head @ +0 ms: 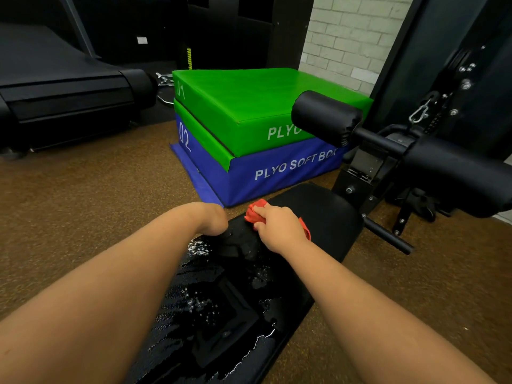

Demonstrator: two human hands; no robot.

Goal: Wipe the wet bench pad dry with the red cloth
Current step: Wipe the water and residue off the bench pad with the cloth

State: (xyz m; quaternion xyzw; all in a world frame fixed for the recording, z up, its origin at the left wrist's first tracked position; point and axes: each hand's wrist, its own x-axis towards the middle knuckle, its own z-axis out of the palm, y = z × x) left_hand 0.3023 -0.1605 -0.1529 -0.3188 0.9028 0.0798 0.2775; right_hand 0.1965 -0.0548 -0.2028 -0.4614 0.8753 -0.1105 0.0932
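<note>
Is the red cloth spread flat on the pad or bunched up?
Bunched up. The red cloth sits crumpled under the right hand on the bench pad, showing only as small folds on either side of it.

dim room | glare on wet bench pad (221, 314) (overhead) | edges warped

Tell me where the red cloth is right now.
In the head view, the red cloth is bunched under the right hand on the far part of the black bench pad, near the blue plyo box.

Brown speckled flooring (83, 212) is laid throughout, with stacked plyo boxes (249, 128) at 12 o'clock and a treadmill (69, 87) at 10 o'clock.
</note>
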